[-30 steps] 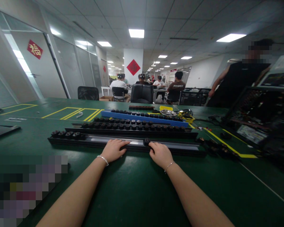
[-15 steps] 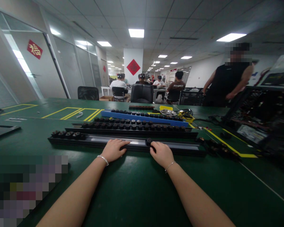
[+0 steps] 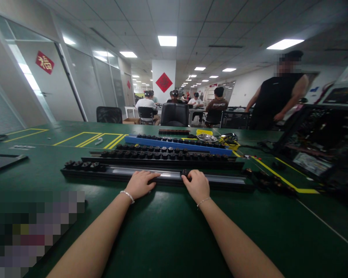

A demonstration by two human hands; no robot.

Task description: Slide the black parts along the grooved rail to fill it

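A long black rail with a shiny strip along its channel lies across the green table before me. Several small black parts with metal tops sit in its left end. My left hand rests on the middle of the rail, fingers stretched along it and thumb apart at the near edge. Farther right, my right hand has its thumb and fingers closed around a single small black part in the channel; the fingers partly hide it.
Behind lie a black rail full of black parts and a blue rail. A metal dish, yellow trays and cables are at the back right. An open electronics case stands right. A person in black stands beyond the table.
My right hand has turned slightly, its thumb and fingers now closer about the small black part. The left hand stays on the rail. The view has shifted a little.
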